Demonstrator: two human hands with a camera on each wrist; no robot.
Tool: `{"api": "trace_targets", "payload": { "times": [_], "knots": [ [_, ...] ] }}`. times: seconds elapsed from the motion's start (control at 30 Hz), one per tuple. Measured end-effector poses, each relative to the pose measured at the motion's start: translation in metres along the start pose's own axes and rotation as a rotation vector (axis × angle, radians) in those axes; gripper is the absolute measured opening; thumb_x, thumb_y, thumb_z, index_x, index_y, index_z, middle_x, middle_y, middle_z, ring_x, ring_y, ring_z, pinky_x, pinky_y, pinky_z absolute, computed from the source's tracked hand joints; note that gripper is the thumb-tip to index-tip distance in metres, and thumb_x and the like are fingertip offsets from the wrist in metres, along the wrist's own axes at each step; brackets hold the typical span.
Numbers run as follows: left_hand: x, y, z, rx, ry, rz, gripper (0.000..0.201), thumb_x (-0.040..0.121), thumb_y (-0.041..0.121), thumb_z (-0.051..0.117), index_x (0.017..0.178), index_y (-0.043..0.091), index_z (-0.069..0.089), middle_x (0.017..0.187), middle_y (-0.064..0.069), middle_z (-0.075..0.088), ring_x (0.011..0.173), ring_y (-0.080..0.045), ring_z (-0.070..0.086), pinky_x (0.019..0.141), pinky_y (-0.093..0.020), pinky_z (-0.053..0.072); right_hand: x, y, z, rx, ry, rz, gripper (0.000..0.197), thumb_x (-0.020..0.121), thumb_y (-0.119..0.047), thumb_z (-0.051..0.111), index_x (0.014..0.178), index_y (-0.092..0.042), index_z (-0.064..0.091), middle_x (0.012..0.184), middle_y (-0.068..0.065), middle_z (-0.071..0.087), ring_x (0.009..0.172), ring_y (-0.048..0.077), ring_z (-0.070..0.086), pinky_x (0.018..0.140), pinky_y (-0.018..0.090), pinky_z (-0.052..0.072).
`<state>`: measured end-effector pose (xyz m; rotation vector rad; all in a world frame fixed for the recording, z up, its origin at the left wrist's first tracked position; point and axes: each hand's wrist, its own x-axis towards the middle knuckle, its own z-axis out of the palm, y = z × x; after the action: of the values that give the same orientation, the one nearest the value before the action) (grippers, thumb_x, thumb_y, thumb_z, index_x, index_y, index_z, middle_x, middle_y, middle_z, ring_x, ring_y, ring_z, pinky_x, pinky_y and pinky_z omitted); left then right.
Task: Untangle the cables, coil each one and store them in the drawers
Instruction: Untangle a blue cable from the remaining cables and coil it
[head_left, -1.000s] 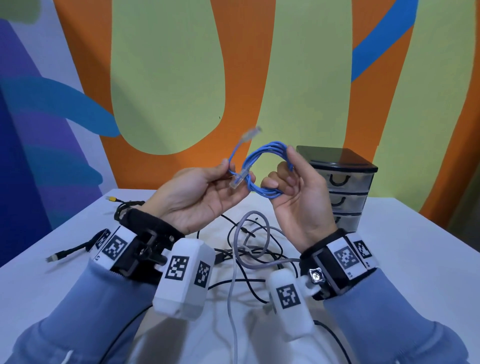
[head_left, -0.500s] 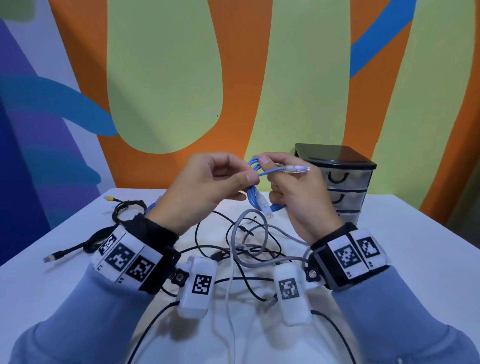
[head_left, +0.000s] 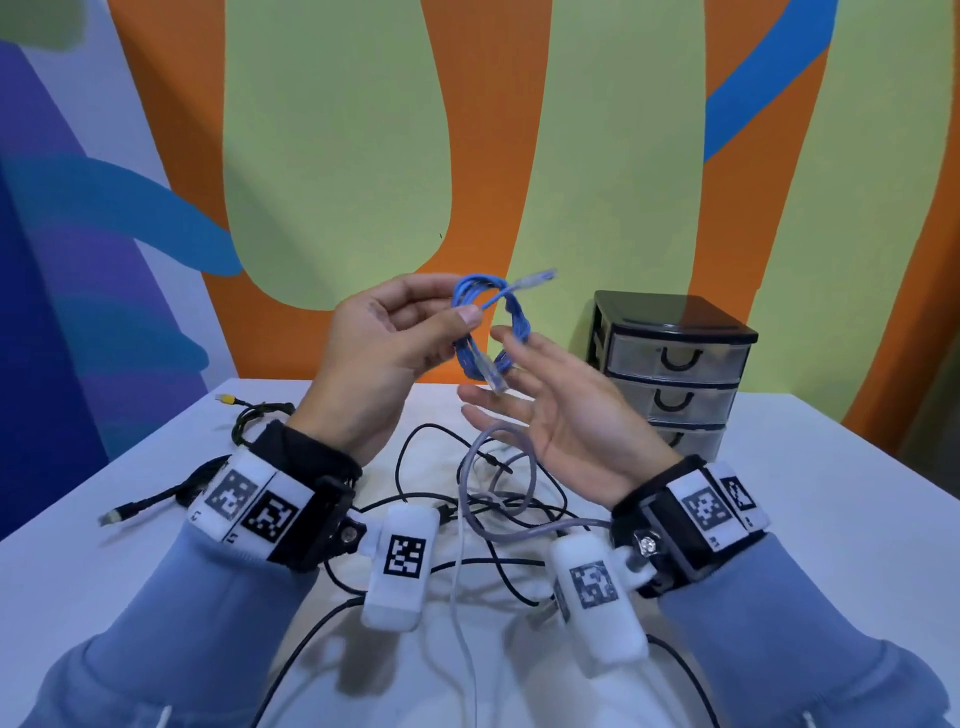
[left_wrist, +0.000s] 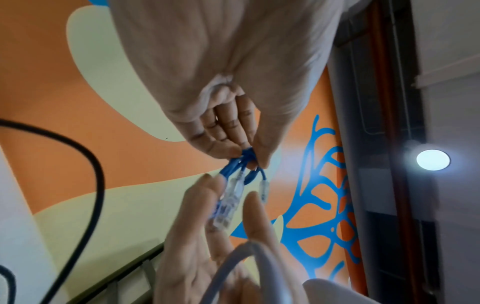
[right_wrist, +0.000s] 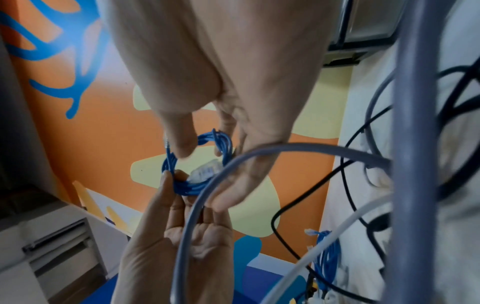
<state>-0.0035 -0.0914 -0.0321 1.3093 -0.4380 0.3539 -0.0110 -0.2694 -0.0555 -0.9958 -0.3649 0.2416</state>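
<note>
A small blue network cable coil (head_left: 514, 317) hangs in the air above the table, with one clear plug (head_left: 537, 278) sticking up and to the right and another (head_left: 493, 371) dangling below. My left hand (head_left: 467, 319) pinches the coil's left side between thumb and fingers; the left wrist view shows this pinch on the blue cable (left_wrist: 246, 154). My right hand (head_left: 498, 374) is open under the coil with straight fingers, and its thumb and fingers lie loosely against the coil (right_wrist: 197, 185). The closed three-drawer unit (head_left: 675, 364) stands at the back right.
A tangle of black cable (head_left: 410, 467), grey cable (head_left: 524, 467) and white cable (head_left: 462, 597) lies on the white table (head_left: 779, 519) under my hands. Another black cable with a yellow plug (head_left: 226, 399) lies at the left. The right wrist view shows a second blue coil (right_wrist: 327, 257) on the table.
My right hand has let go of the blue coil and opened beneath it. My left hand has taken the coil and raised it a little.
</note>
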Motion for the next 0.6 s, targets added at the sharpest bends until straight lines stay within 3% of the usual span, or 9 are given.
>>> {"api": "trace_targets", "payload": {
  "times": [0.1,0.17,0.27,0.37,0.5,0.6],
  "knots": [
    [0.002,-0.002,-0.001,0.033,0.024,-0.056,0.016,0.088,0.000,0.077,0.101,0.008,0.075,0.082,-0.004,0.074,0.074,-0.018,0.065,0.074,-0.031,0.053,0.000,0.004,-0.003,-0.125,0.028,-0.128,0.038,0.097,-0.002,0.066,0.133,-0.009,0.059,0.099,0.022,0.066,0.082,0.027,0.071,0.081,0.033,0.060],
    [0.001,-0.003,-0.001,0.078,0.017,-0.061,0.011,0.087,0.008,0.081,0.098,0.009,0.078,0.082,-0.005,0.071,0.075,-0.020,0.060,0.076,-0.035,0.050,0.000,0.004,-0.003,-0.187,0.036,-0.177,0.039,0.096,0.001,0.067,0.133,-0.008,0.060,0.099,0.023,0.067,0.079,0.027,0.072,0.081,0.033,0.060],
    [-0.001,-0.003,-0.003,0.124,-0.009,-0.059,0.023,0.080,0.024,0.089,0.095,0.010,0.079,0.087,-0.008,0.072,0.079,-0.023,0.061,0.080,-0.041,0.049,0.001,0.003,-0.003,-0.243,0.066,-0.234,0.040,0.092,0.006,0.070,0.130,-0.006,0.062,0.095,0.019,0.070,0.077,0.030,0.073,0.080,0.035,0.061],
    [0.000,-0.001,-0.007,0.194,-0.026,-0.055,0.016,0.082,0.018,0.088,0.087,0.012,0.074,0.083,-0.008,0.074,0.076,-0.022,0.066,0.079,-0.039,0.054,0.002,0.002,-0.005,-0.319,0.112,-0.301,0.029,0.089,0.009,0.073,0.114,-0.005,0.064,0.090,0.011,0.070,0.075,0.033,0.072,0.081,0.041,0.062],
    [0.003,-0.004,-0.009,0.370,0.009,-0.036,0.021,0.080,0.010,0.090,0.082,0.009,0.069,0.077,-0.016,0.074,0.067,-0.022,0.065,0.070,-0.035,0.055,0.002,0.007,-0.006,-0.456,0.142,-0.364,0.025,0.089,0.009,0.074,0.101,-0.006,0.059,0.099,0.018,0.063,0.076,0.038,0.075,0.081,0.050,0.064],
    [0.007,-0.010,-0.012,0.580,0.127,0.058,0.022,0.077,0.021,0.089,0.079,0.017,0.067,0.067,-0.015,0.071,0.060,-0.033,0.067,0.069,-0.045,0.062,0.000,0.008,-0.004,-0.551,0.113,-0.382,0.024,0.090,0.005,0.075,0.097,-0.007,0.056,0.098,0.022,0.063,0.080,0.042,0.076,0.084,0.050,0.063]
  ]
}}
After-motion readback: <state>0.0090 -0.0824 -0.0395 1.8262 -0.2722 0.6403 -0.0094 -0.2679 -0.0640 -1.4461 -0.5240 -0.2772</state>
